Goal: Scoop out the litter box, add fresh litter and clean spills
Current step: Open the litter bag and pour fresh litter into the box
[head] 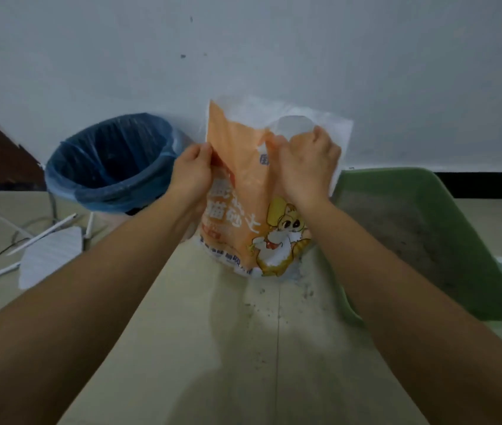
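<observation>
Floor lies open at 6 o'clock before the upright litter bag, left hand pinching its left edge, right hand clutching its top, bin at 10 o'clock, litter box close at 3 o'clock.

Orange cat-printed litter bag, green litter box.

view: head, one wide-angle camera | faces: forward and down, onto floor and wall | range: near, litter bag at centre within reach | frame: bin at 10 o'clock, litter box at 3 o'clock, left forearm enters from 7 o'clock, right forearm from 5 o'clock
</observation>
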`<control>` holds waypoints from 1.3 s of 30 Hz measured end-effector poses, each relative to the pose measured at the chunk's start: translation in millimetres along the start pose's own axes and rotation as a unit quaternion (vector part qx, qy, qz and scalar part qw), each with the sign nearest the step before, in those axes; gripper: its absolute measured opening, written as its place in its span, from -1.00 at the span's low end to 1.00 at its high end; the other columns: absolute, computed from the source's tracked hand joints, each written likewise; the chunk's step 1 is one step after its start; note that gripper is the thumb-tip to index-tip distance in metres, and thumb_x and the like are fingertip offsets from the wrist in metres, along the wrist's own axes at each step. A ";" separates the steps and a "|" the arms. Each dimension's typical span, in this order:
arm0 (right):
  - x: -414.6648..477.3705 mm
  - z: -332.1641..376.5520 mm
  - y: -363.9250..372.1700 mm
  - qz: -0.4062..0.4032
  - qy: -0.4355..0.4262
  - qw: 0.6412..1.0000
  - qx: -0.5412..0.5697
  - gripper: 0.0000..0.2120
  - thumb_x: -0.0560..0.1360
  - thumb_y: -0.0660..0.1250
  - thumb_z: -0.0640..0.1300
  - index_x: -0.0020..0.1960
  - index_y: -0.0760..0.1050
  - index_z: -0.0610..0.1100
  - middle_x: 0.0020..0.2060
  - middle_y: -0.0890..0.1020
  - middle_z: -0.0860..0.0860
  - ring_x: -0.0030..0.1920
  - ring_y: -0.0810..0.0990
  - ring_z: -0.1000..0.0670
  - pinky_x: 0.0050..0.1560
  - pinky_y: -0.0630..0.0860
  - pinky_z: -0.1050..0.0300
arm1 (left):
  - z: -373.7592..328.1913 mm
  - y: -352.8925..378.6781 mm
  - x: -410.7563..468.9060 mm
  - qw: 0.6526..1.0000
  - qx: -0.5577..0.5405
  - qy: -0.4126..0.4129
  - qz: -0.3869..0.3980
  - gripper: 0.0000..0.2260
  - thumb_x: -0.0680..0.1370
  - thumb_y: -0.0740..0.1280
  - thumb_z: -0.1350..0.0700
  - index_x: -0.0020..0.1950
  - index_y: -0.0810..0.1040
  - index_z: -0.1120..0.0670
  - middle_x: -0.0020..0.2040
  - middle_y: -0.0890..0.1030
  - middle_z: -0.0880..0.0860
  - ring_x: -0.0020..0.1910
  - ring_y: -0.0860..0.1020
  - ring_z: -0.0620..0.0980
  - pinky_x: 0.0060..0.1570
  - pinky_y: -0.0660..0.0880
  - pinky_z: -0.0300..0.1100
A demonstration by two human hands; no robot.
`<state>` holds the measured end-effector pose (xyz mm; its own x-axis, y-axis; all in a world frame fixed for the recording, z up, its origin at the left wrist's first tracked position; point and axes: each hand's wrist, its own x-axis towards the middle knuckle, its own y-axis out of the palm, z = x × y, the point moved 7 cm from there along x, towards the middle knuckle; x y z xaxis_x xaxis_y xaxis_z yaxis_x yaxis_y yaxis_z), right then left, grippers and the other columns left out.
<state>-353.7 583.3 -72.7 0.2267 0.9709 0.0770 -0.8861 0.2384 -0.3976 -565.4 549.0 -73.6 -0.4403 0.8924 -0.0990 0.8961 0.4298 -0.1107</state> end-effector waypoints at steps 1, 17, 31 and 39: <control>0.1 0.5 -10.0 -0.058 -0.003 0.998 -0.023 -0.19 0.44 0.37 0.24 0.51 0.15 -0.09 0.44 0.22 -0.09 0.45 0.22 -0.10 0.46 0.18 -0.05 | -5.3 2.5 1.1 1.000 0.004 0.004 0.011 -0.74 0.66 0.16 0.05 0.05 0.57 0.18 0.02 0.67 0.18 0.00 0.65 0.09 0.02 0.61 -0.01; -25.6 -43.6 29.0 0.033 -0.024 0.997 0.065 -0.73 0.51 0.14 0.05 -0.22 0.45 -0.09 -0.32 0.53 0.03 -0.33 0.48 0.03 -0.29 0.46 0.03 | -30.4 -27.5 3.4 0.965 0.249 0.015 0.078 -0.44 0.33 0.50 -0.28 0.18 0.59 0.04 0.10 0.61 0.01 0.03 0.59 -0.06 -0.11 0.48 -0.23; -62.5 -71.0 -3.5 0.042 -0.009 0.999 0.033 -0.37 0.30 0.26 0.51 0.11 0.41 0.04 0.00 0.54 0.08 -0.02 0.57 0.07 -0.04 0.58 0.00 | -16.2 41.6 -44.1 0.597 0.708 0.107 0.361 -0.84 0.50 0.38 -0.09 -0.12 0.60 -0.01 -0.18 0.57 -0.08 -0.17 0.52 -0.08 -0.10 0.47 -0.13; -66.2 -48.6 5.3 0.104 0.194 0.970 0.106 0.21 0.18 0.42 0.48 0.58 -0.17 0.10 0.56 -0.13 -0.01 0.56 -0.08 -0.16 0.46 0.12 -0.34 | -28.6 21.2 -16.9 0.745 0.625 0.110 0.208 -0.71 0.62 0.26 0.05 -0.20 0.56 0.19 -0.28 0.59 0.12 -0.27 0.59 0.09 -0.25 0.51 -0.11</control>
<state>-353.7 519.2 -124.4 0.1335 0.9268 -0.3509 -0.9828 0.0782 -0.1675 -537.3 547.0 -46.0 0.0030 0.9725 -0.2329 0.1401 -0.2311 -0.9628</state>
